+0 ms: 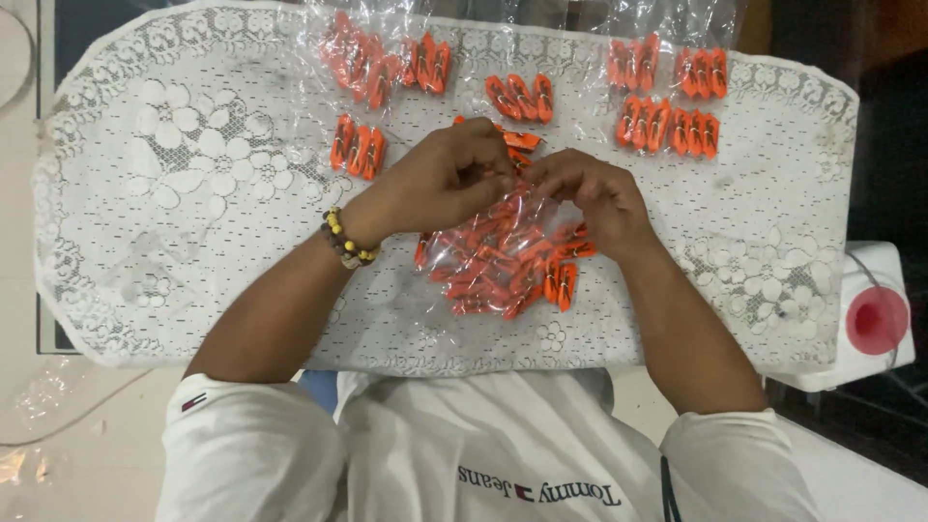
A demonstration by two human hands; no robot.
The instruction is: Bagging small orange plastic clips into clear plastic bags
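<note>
Lace tablecloth (193,193) carried orange clip sets (667,121) in rows; left hand (440,184) and right hand (594,198) both pinched clear clip bag (503,261).

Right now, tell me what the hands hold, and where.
Both hands, left hand and right hand, pinch the top edge of a clear plastic bag of orange clips.

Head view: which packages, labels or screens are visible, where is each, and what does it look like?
Clear bag: table centre, under both hands, crumpled, full of orange clips.
Left hand and right hand: pinching the bag's top edge.
Clear plastic sheet: far edge, glossy, over loose clip groups.
White container: right of the table, boxy, round red cap.
Shirt print: bottom centre, dark lettering on white.
No screens.
</note>
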